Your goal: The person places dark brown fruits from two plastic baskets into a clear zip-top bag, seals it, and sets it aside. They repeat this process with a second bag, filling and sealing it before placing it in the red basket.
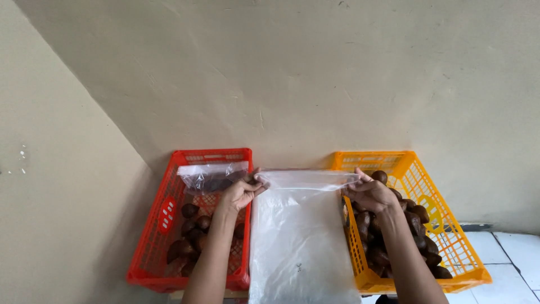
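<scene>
The left hand (241, 193) and right hand (368, 194) each pinch a top corner of the clear plastic bag (301, 236), stretched between the red crate (149, 247) and the orange crate (450, 236) of brown snake fruit (419, 217); even tension should keep its mouth flat.

Clear plastic bag (301, 236) hangs between crates; another, seemingly filled (212, 175), lies left.

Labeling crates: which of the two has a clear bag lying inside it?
The red crate by the left hand: a clear bag lies at its far end. The orange crate holds only dark brown fruit.
</scene>
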